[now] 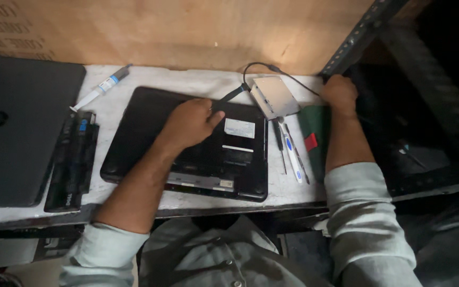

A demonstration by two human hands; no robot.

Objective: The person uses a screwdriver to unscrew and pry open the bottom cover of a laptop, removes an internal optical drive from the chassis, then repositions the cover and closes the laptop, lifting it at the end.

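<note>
A black laptop (150, 133) lies upside down on the white worktop (197, 79), its underside with a white label facing up. My left hand (189, 123) rests palm-down on the laptop's base, fingers curled against it. My right hand (340, 93) is at the far right edge of the worktop, fingers closed over the corner by a perforated metal upright (362, 34); whether it grips anything is hidden. A black tool or cable end (232, 94) pokes out past my left thumb.
A small silver box (274, 95) with a black cable sits behind the laptop. Screwdrivers (290, 151) and a green pouch (314, 133) lie to its right. At left lie a black battery pack (73, 162), a syringe tube (102, 87) and a closed dark laptop (17, 127).
</note>
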